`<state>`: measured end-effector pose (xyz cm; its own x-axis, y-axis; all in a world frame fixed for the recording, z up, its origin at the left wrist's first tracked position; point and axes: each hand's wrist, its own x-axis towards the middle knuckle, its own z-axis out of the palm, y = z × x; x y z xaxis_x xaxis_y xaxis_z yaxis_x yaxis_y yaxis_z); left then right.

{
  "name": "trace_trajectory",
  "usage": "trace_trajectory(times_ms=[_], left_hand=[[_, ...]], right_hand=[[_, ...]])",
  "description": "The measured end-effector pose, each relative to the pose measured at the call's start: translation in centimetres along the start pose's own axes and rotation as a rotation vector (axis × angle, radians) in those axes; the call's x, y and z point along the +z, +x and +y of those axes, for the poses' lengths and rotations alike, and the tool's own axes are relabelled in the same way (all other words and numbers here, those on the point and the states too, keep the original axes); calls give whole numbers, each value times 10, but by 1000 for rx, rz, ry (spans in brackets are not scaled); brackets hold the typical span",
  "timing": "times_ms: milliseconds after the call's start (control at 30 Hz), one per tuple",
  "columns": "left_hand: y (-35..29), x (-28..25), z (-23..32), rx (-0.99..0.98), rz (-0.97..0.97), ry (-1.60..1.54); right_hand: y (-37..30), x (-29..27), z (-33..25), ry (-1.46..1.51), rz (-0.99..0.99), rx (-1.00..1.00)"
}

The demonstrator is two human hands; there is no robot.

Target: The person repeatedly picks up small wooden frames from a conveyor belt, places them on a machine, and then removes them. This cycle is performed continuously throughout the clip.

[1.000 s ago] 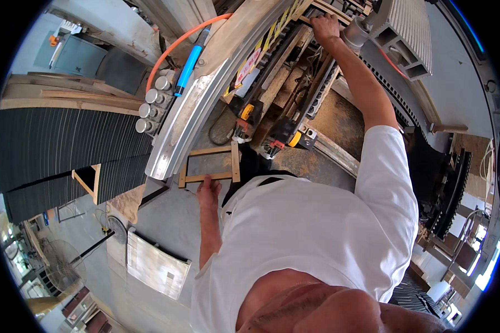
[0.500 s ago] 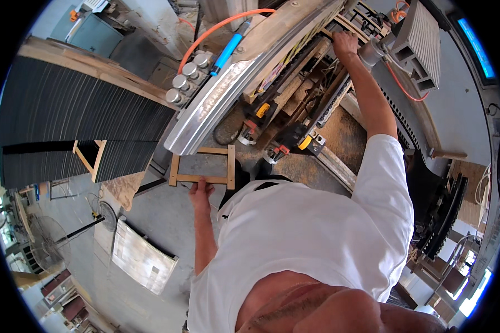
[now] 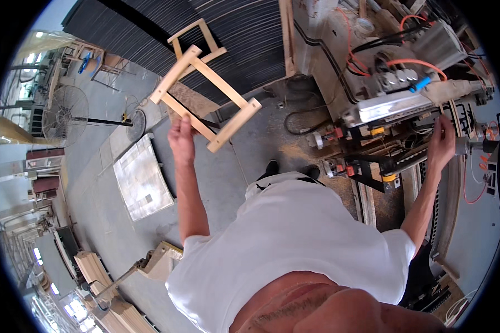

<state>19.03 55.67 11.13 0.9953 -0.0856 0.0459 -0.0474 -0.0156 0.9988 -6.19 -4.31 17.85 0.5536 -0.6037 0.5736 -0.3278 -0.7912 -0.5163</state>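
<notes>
Left hand [image 3: 182, 137] pinching lower rail of pale wooden rectangular frame [image 3: 234, 125], held up over grey floor [image 3: 222, 183]. Rails slope down to right; long axis tough to call, looks near square. Partly hides similar light-wood frame [image 3: 209, 35] at black ridged stack [image 3: 250, 47]. Right hand [image 3: 442, 143] by silver-and-black metal machine [image 3: 391, 106], fingers bunched, can't tell if gripping anything, fingertips hard to make out.

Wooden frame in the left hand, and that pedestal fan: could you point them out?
Wooden frame [image 3: 234, 125]: head view, on its lower-right rail.
Pedestal fan [image 3: 103, 120]: head view, on its black pole.
</notes>
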Motion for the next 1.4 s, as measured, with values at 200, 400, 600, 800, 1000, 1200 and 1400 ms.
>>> trace_trajectory(times_ms=[200, 400, 600, 800, 1000, 1200, 1400], left_hand=[[151, -79, 1, -41, 73, -50], [272, -69, -18, -188, -113, 13], [291, -49, -48, -61, 68, 104], [214, -28, -12, 405, 165, 213], [32, 108, -19, 274, -547, -27], [-79, 206, -66, -50, -1458, 54], [-88, 263, -81, -53, -1731, 65]], right_hand=[[-107, 17, -144, 71, -72, -112], [-159, 45, -176, 109, -296, 237], [-203, 60, -158, 28, -321, 297], [-223, 31, -157, -122, -268, 331], [-212, -92, -183, -532, -38, 272], [-259, -262, -245, -1238, 173, 461], [-377, -396, -346, -1630, 279, 1089]])
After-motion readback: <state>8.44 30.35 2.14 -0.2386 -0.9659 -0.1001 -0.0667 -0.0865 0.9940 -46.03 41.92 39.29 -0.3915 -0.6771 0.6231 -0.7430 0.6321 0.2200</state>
